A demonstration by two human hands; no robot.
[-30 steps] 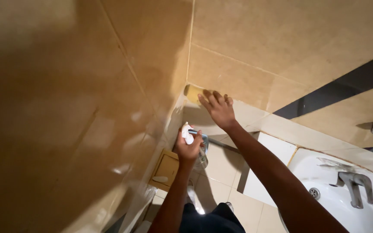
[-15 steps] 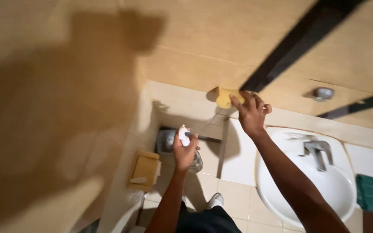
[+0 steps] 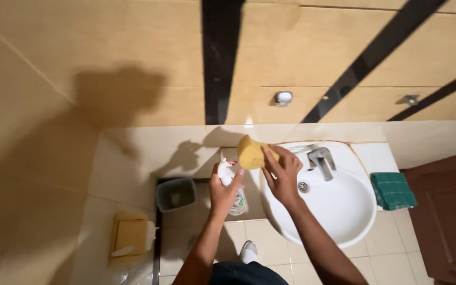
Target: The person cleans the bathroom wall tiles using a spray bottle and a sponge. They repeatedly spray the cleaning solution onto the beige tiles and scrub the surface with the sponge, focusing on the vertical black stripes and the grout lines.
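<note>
Sponge: yellow rounded foam sponge (image 3: 250, 152), pinched by right hand (image 3: 282, 177) | left hand (image 3: 224, 191) at 9 o'clock, wrapped around clear plastic spray bottle (image 3: 231, 184) | white round basin (image 3: 339, 211) at 4 o'clock

Sponge (image 3: 250, 152) in the right hand (image 3: 282, 177), just left of the tap (image 3: 320, 161) on the sink (image 3: 339, 211); spray bottle (image 3: 231, 184) in the left hand (image 3: 222, 192) (beside the sink's left rim), bin (image 3: 176, 194) further left, cloth (image 3: 392, 190) right of the sink.
</note>
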